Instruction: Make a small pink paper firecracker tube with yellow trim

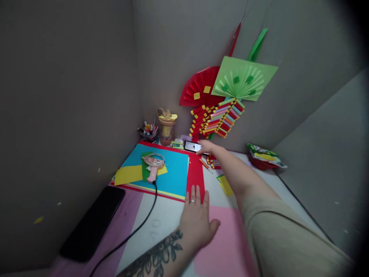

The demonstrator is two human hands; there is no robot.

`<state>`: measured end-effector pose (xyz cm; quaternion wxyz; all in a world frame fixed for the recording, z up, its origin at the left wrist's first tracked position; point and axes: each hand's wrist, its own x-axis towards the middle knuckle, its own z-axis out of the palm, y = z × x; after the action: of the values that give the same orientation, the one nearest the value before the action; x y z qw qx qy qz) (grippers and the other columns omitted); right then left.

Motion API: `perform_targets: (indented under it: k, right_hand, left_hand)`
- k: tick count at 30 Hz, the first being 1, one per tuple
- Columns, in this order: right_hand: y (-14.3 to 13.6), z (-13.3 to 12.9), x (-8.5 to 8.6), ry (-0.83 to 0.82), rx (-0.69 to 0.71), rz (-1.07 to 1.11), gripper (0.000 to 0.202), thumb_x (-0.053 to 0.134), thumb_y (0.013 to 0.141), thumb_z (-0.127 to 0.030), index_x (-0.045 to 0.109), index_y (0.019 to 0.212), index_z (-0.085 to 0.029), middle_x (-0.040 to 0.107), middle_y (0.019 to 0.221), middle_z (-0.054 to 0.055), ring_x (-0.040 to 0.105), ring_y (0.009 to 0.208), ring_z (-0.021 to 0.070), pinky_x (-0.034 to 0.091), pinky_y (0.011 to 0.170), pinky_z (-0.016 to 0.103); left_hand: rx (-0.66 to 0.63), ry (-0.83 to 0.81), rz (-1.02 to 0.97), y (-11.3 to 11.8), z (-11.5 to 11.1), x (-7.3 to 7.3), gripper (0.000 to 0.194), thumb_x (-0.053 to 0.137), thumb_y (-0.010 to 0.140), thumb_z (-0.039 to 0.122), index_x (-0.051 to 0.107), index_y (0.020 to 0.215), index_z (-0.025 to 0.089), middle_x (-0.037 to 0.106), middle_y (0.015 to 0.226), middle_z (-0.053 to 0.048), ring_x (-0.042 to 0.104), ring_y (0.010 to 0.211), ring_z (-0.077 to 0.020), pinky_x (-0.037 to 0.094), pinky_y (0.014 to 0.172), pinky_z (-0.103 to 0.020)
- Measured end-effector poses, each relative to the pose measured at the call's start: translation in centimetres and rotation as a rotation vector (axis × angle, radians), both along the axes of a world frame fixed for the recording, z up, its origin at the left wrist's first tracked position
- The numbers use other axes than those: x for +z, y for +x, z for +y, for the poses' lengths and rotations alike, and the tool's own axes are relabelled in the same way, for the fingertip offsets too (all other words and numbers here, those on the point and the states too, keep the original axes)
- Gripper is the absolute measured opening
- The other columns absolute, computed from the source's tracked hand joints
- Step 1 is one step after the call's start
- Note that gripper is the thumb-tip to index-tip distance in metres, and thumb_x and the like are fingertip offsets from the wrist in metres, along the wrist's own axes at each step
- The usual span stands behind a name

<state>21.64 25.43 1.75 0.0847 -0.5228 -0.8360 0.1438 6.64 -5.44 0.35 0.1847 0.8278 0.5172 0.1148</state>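
My left hand [197,221] lies flat with fingers spread, its fingertips over the edge of a sheet of red paper [196,175]. Its palm is beside a pink sheet [225,238]. At the back of the table, my right hand [206,147] is closed around the right part of a black-edged phone [190,146] with a light screen. An orange pen-like stick [205,165] lies just below that hand. On the blue paper [174,173] rests a pink handheld fan [154,164] with a black cord, among yellow paper [128,175] and green scraps.
A black phone [93,223] lies at the left edge. Behind stand a pen holder [148,132] and a jar [166,129]. Paper fans, red [198,86] and green [242,79], hang on the wall above rolled-paper strings. A red bowl [261,163] holding packets is at right.
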Motion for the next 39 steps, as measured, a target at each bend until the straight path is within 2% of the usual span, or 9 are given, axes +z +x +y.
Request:
perform_targets:
  k: [3, 6, 9, 16, 22, 27, 31, 34, 39]
  right_hand:
    - [1.1, -0.6, 0.2, 0.054, -0.026, 0.021, 0.071, 0.08, 0.052, -0.027, 0.052, 0.117, -0.017, 0.055, 0.124, 0.012, 0.05, 0.113, 0.0286, 0.039, 0.093, 0.031]
    - [3.1, -1.7, 0.4, 0.066, -0.096, 0.035, 0.051, 0.067, 0.067, -0.02, 0.049, 0.115, -0.015, 0.061, 0.115, 0.012, 0.056, 0.105, 0.0241, 0.042, 0.088, 0.029]
    - [4.6, -2.5, 0.2, 0.053, -0.154, 0.039, 0.046, 0.055, 0.071, -0.009, 0.045, 0.115, -0.016, 0.065, 0.107, 0.008, 0.059, 0.099, 0.0194, 0.044, 0.081, 0.025]
    - [3.3, -3.5, -0.2, 0.021, -0.219, -0.042, 0.04, 0.055, 0.071, -0.01, 0.05, 0.111, -0.016, 0.063, 0.109, 0.01, 0.059, 0.096, 0.0193, 0.043, 0.077, 0.023]
    - [3.6, -6.0, 2.2, 0.052, -0.338, -0.126, 0.024, 0.055, 0.076, -0.016, 0.055, 0.1, -0.015, 0.065, 0.094, 0.015, 0.06, 0.088, 0.0235, 0.042, 0.072, 0.027]
    - [1.7, -13.3, 3.6, 0.102, -0.277, -0.031, 0.03, 0.043, 0.078, -0.008, 0.052, 0.104, -0.018, 0.063, 0.106, 0.009, 0.057, 0.099, 0.0186, 0.04, 0.08, 0.024]
    - [0.1, -23.3, 1.8, 0.003, -0.076, 0.304, 0.033, 0.038, 0.08, -0.009, 0.051, 0.108, -0.019, 0.062, 0.108, 0.006, 0.056, 0.1, 0.0166, 0.041, 0.085, 0.028]
    - [-0.1, -29.5, -0.2, 0.011, -0.097, 0.311, 0.033, 0.042, 0.083, -0.019, 0.048, 0.116, -0.017, 0.058, 0.114, 0.011, 0.051, 0.108, 0.0209, 0.039, 0.091, 0.033]
    - [1.4, -32.1, -1.7, 0.105, -0.197, 0.115, 0.03, 0.046, 0.084, -0.025, 0.052, 0.112, -0.015, 0.055, 0.113, 0.014, 0.046, 0.108, 0.026, 0.035, 0.092, 0.039]
  left_hand:
    - [0.005, -0.012, 0.018, 0.0, 0.0, 0.1, 0.081, 0.022, 0.083, 0.065, 0.012, 0.145, 0.013, 0.012, 0.15, -0.018, 0.0, 0.138, -0.033, 0.005, 0.11, -0.052]
    - [0.006, -0.013, 0.019, 0.0, 0.0, 0.0, 0.081, 0.021, 0.083, 0.065, 0.011, 0.145, 0.014, 0.011, 0.15, -0.018, -0.002, 0.138, -0.0323, 0.005, 0.11, -0.052]
    - [0.006, -0.01, 0.002, 0.0, 0.0, -0.1, 0.081, 0.022, 0.083, 0.065, 0.013, 0.145, 0.014, 0.012, 0.15, -0.018, -0.002, 0.138, -0.0325, 0.006, 0.11, -0.052]
    - [0.019, 0.013, 0.013, 0.1, -0.1, 0.1, 0.08, 0.025, 0.083, 0.063, 0.016, 0.144, 0.012, 0.015, 0.15, -0.018, 0.001, 0.138, -0.0332, 0.006, 0.11, -0.052]
    - [0.015, 0.034, 0.039, 0.1, -0.1, 0.1, 0.08, 0.025, 0.083, 0.064, 0.017, 0.144, 0.013, 0.014, 0.15, -0.017, 0.0, 0.138, -0.0325, 0.004, 0.11, -0.051]
    - [0.018, 0.074, 0.056, 0.2, 0.0, -0.5, 0.081, 0.027, 0.082, 0.063, 0.018, 0.144, 0.011, 0.017, 0.149, -0.019, 0.001, 0.138, -0.0327, 0.005, 0.11, -0.051]
    - [0.024, 0.105, 0.074, 0.3, 0.1, -0.9, 0.078, 0.03, 0.084, 0.058, 0.021, 0.143, 0.008, 0.02, 0.149, -0.018, 0.007, 0.138, -0.0318, 0.007, 0.11, -0.048]
    - [0.013, 0.13, 0.047, 0.1, -0.1, -0.6, 0.062, 0.032, 0.088, 0.042, 0.028, 0.14, 0.009, 0.03, 0.146, -0.015, 0.017, 0.137, -0.0285, 0.013, 0.11, -0.044]
    - [0.03, 0.154, 0.052, -0.7, -1.0, 1.2, 0.042, 0.041, 0.087, 0.031, 0.046, 0.126, 0.016, 0.053, 0.124, -0.01, 0.043, 0.117, -0.0241, 0.031, 0.1, -0.038]
